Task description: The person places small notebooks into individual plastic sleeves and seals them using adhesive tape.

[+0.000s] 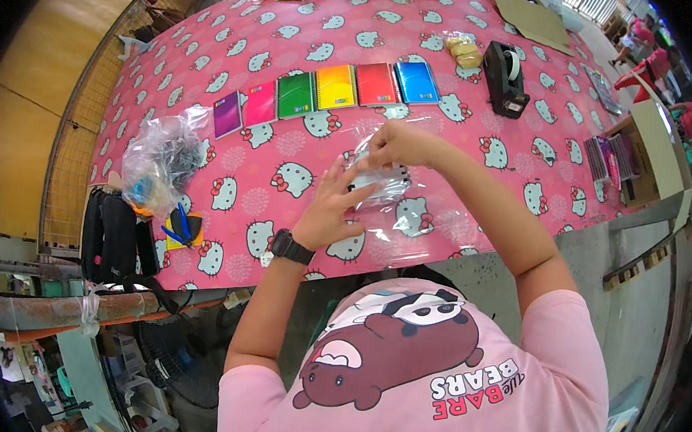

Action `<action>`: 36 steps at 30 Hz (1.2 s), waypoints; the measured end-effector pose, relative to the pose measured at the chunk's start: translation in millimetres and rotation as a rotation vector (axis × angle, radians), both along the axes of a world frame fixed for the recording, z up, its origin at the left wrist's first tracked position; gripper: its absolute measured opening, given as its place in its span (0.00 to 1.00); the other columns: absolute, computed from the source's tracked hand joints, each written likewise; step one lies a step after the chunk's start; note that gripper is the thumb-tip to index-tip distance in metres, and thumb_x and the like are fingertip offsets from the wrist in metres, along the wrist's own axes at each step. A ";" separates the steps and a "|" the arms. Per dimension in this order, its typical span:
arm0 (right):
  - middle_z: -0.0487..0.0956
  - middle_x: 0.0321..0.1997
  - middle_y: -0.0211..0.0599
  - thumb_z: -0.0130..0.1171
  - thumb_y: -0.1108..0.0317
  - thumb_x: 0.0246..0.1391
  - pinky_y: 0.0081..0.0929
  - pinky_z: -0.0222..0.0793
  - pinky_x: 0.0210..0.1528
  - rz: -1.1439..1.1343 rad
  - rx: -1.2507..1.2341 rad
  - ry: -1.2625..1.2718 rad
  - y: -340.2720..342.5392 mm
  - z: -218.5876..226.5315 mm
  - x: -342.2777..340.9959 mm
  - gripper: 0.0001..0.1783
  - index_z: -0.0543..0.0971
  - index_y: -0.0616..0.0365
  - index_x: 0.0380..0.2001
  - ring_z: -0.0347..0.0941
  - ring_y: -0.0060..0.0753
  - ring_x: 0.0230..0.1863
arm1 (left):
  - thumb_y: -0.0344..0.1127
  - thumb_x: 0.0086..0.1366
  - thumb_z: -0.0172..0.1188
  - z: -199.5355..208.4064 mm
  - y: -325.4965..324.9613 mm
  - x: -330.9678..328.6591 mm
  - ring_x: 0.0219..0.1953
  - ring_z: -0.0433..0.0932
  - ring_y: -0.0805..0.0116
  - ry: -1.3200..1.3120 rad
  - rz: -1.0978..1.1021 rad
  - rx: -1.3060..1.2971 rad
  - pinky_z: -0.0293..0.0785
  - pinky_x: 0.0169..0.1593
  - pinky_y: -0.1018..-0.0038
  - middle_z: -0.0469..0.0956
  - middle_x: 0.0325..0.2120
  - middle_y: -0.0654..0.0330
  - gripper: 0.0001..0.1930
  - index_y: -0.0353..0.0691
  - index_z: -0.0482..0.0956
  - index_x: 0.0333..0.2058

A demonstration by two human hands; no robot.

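On the table in front of me lies a clear plastic bag [385, 190] with small dark bits showing in or under it. My left hand [332, 208], with a black watch on the wrist, rests with fingers spread at the bag's left side. Bent inward, my right hand [400, 145] is closed, its fingers pinching down at the bag's far edge. Beyond the hands runs a row of spiral notebooks: purple [227, 115], pink [261, 102], green [295, 95], yellow [336, 87], red [377, 84] and blue [417, 83].
A black tape dispenser [506, 81] stands at the far right, beside a yellowish wrapped bundle [464, 51]. Filled clear bags [164, 157], blue-handled pliers [183, 224] and a black pouch [109, 234] sit left. An open cardboard box [658, 155] with notebooks stands at the right edge.
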State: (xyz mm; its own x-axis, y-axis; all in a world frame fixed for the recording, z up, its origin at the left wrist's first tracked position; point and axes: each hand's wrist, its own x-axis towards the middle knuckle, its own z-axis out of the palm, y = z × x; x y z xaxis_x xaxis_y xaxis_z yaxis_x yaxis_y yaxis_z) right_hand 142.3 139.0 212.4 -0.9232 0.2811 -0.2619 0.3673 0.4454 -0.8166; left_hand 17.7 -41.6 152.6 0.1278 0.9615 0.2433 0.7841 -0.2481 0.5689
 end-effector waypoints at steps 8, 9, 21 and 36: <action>0.76 0.22 0.41 0.68 0.47 0.34 0.35 0.69 0.29 -0.093 0.712 -0.474 -6.8 22.9 28.1 0.23 0.79 0.58 0.20 0.74 0.41 0.26 | 0.37 0.38 0.67 1.2 -2.7 -1.2 0.64 0.44 0.42 0.059 -0.017 0.034 0.47 0.62 0.49 0.49 0.63 0.57 0.40 0.58 0.66 0.56; 0.76 0.22 0.41 0.68 0.47 0.34 0.35 0.69 0.29 -0.100 0.720 -0.471 0.0 10.8 45.8 0.23 0.79 0.58 0.20 0.74 0.41 0.26 | 0.36 0.37 0.68 1.4 -2.1 0.8 0.64 0.44 0.42 0.011 0.002 0.052 0.47 0.61 0.46 0.50 0.63 0.59 0.41 0.59 0.66 0.56; 0.72 0.34 0.32 0.62 0.72 0.43 0.24 0.62 0.42 -0.473 0.162 0.750 -31.1 -25.4 70.6 0.12 0.77 0.55 0.36 0.67 0.26 0.39 | 0.35 0.53 0.62 22.7 35.6 11.8 0.48 0.71 0.62 -0.617 0.605 0.395 0.64 0.53 0.72 0.77 0.42 0.55 0.12 0.37 0.80 0.36; 0.77 0.32 0.37 0.57 0.72 0.48 0.28 0.70 0.38 0.806 -0.424 -0.102 -173.8 -166.3 60.6 0.07 0.78 0.60 0.33 0.74 0.30 0.35 | 0.33 0.65 0.49 -53.9 -193.6 38.8 0.38 0.74 0.72 -0.969 1.521 0.922 0.69 0.46 0.74 0.77 0.35 0.58 0.10 0.33 0.75 0.37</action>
State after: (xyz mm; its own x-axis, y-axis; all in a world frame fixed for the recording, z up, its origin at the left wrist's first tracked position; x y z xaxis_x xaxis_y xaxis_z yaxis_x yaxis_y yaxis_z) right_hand 202.9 -34.8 46.1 -0.7647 -0.5768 -0.2872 0.1543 0.2689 -0.9507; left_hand 56.4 -235.2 98.7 -0.9527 -0.2852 0.1045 0.1702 -0.2164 0.9614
